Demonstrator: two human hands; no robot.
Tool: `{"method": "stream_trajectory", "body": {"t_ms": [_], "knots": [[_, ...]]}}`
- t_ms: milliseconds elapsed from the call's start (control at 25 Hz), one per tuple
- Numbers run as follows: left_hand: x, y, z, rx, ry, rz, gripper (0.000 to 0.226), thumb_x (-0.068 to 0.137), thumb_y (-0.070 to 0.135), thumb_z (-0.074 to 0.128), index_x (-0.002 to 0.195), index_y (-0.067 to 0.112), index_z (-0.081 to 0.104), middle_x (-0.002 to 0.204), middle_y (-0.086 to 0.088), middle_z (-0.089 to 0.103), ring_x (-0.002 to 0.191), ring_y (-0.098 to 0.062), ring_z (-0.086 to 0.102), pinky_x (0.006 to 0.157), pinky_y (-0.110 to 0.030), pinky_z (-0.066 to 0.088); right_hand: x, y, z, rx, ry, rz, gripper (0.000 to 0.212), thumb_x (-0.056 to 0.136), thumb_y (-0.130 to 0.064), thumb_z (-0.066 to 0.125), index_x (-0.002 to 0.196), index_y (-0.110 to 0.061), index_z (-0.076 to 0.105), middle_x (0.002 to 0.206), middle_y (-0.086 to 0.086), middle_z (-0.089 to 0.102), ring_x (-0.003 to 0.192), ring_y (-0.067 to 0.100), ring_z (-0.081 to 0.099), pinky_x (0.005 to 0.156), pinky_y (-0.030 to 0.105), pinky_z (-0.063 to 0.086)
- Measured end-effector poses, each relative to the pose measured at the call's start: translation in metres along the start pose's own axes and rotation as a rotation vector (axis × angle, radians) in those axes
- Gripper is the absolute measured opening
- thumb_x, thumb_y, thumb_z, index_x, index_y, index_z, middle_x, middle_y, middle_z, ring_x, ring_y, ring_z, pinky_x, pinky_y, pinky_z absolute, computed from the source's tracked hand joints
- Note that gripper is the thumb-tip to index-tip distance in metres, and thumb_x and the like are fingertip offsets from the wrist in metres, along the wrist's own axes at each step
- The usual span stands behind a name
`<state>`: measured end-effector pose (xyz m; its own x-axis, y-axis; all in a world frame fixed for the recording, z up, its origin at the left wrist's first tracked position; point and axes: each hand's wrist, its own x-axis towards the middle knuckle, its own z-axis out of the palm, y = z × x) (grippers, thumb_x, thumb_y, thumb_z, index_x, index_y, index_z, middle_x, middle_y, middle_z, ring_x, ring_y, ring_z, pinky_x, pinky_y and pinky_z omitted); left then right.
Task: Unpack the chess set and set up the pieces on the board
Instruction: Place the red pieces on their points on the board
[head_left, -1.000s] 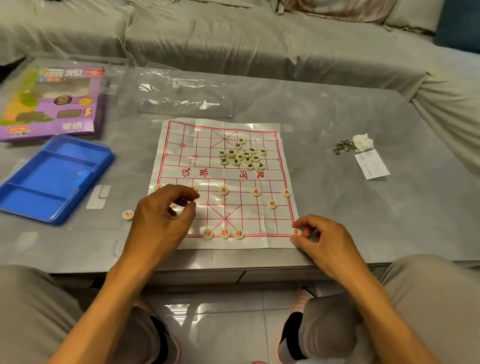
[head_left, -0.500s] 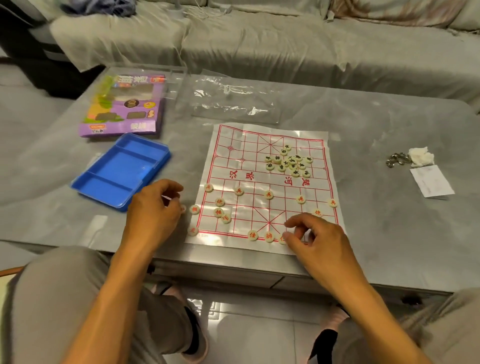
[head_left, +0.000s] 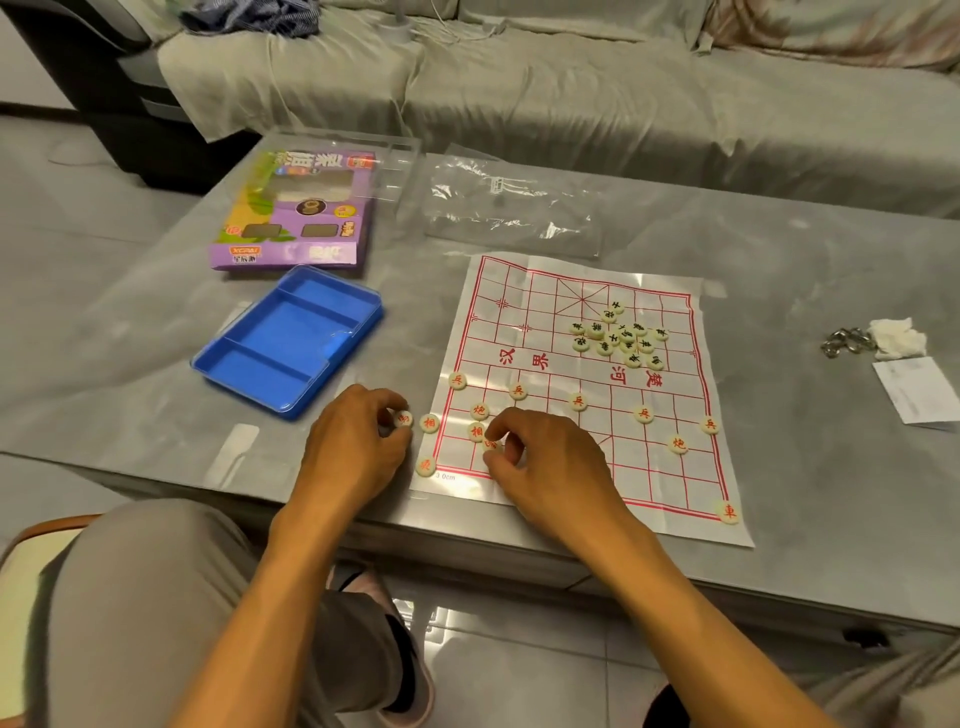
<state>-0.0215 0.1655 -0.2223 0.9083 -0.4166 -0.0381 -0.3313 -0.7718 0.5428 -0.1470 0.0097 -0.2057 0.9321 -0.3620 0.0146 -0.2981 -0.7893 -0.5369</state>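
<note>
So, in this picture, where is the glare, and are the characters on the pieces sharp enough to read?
Head view: glare streaks the clear plastic bag and the glossy table; red pieces such as the corner one read clearly; the black-lettered pile is small and soft; the piece pinched by the left hand is partly hidden; straight edges bow from wide-angle distortion.

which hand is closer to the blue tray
Left. The left hand sits just off the near corner of the blue tray, pinching a red-marked piece. The right hand is farther away, over the board.
</note>
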Motion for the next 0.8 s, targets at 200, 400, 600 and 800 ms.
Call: {"method": "stream_trajectory", "body": {"t_ms": [200,400,600,800], "knots": [[0.001,0.001,0.002,-0.01,0.025,0.011,0.023,0.086,0.033,0.066,0.108,0.024,0.065,0.102,0.003,0.062,0.083,-0.008,0.056,0.068,-0.018,0.042,0.0,0.008,-0.002,-0.007,0.001,0.022,0.02,0.091,-0.037,0.057,0.108,-0.029,0.063,0.084,-0.013,0.062,0.077,0.005,0.054,0.068,0.019,0.042],[-0.004,0.008,-0.001,-0.105,0.044,0.049,0.028,0.084,0.036,0.069,0.108,0.022,0.066,0.094,0.01,0.06,0.075,-0.003,0.055,0.061,-0.009,0.039,0.0,0.015,-0.006,-0.011,-0.008,0.04,0.02,0.09,-0.035,0.059,0.109,-0.028,0.063,0.082,-0.014,0.06,0.076,0.005,0.055,0.063,0.015,0.038],[-0.005,0.01,-0.002,-0.132,0.036,0.047,0.032,0.083,0.035,0.07,0.11,0.02,0.066,0.098,0.006,0.065,0.076,-0.004,0.056,0.061,-0.007,0.039,0.016,0.012,-0.01,-0.041,-0.025,0.028,0.022,0.089,-0.035,0.061,0.11,-0.028,0.063,0.087,-0.012,0.062,0.077,0.005,0.053,0.068,0.02,0.042],[-0.002,0.005,-0.002,-0.097,0.05,0.017,0.028,0.085,0.034,0.068,0.11,0.021,0.066,0.098,0.007,0.064,0.078,-0.005,0.056,0.067,-0.015,0.044,0.018,0.013,-0.007,-0.078,-0.061,0.02,0.025,0.087,-0.041,0.062,0.109,-0.029,0.062,0.095,-0.01,0.065,0.079,0.005,0.051,0.067,0.02,0.039]]}}
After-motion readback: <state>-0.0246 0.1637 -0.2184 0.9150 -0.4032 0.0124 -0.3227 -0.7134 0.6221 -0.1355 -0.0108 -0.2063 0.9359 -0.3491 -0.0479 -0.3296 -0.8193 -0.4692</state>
